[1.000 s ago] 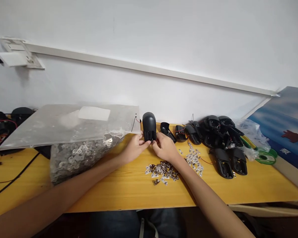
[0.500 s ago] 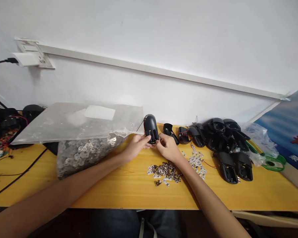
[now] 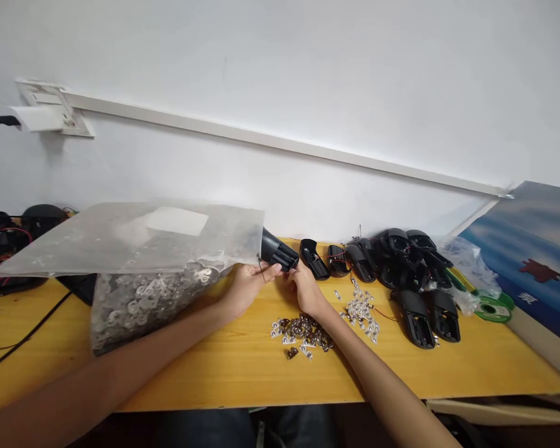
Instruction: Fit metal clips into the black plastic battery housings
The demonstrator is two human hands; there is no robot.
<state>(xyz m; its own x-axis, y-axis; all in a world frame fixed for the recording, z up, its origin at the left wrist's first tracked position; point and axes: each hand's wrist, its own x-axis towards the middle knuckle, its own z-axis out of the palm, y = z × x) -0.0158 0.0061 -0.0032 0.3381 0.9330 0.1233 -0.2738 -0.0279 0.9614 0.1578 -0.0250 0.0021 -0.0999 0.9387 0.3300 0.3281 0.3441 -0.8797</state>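
Note:
A black plastic housing [image 3: 279, 251] with a battery compartment is held tilted above the table, its open slots towards me. The plastic bag's edge hides its upper left end. My left hand [image 3: 248, 287] grips the housing's lower side between thumb and fingers, and a thin dark wire hangs beside the thumb. At the compartment's right end my right hand [image 3: 304, 290] is closed, its fingertips against the housing; any small part between them is hidden. Just below the hands lies a pile of small metal battery contacts [image 3: 307, 331], with a second pile of metal contacts [image 3: 361, 309] to the right.
A clear bag [image 3: 144, 298] full of metal pieces fills the left of the yellow table [image 3: 242, 379]. Several black housings [image 3: 417, 318] lie on the right, near a green spool [image 3: 493, 309]. Dark parts and a cable [image 3: 37, 330] lie far left.
The housing has turned from upright to tilted, its upper end swinging left behind the bag. My hands stay on it, the right wrist turned more upright. The camera view has shifted slightly.

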